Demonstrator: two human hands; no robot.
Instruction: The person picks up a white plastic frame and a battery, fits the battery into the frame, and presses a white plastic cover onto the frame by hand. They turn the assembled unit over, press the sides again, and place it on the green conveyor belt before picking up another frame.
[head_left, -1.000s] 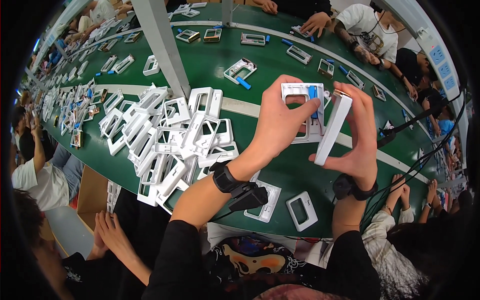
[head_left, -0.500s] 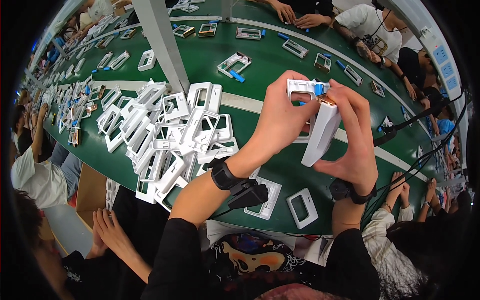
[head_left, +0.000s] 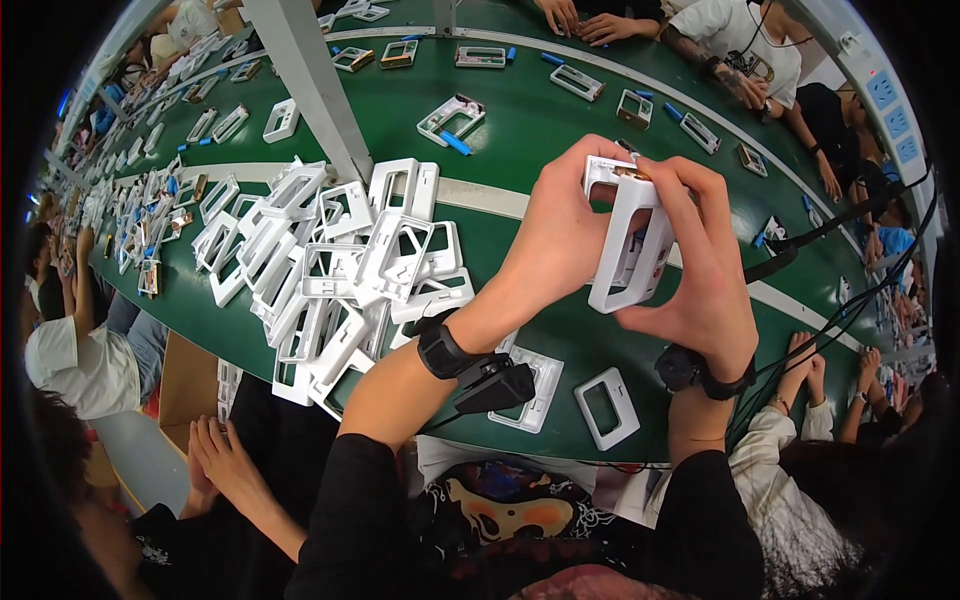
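At two o'clock | left grip (head_left: 568,228), right grip (head_left: 704,262): you clamp paired casing halves (head_left: 612,272), seemingly unseated | nine o'clock: frames (head_left: 328,288) unpaired

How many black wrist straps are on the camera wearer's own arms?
2: the left-wrist strap and the right-wrist strap. The black sleeves could hide others.

White plastic frame halves (head_left: 611,256), two; windowed; close together, tilted; held between left hand (head_left: 566,222) and right hand (head_left: 708,262).
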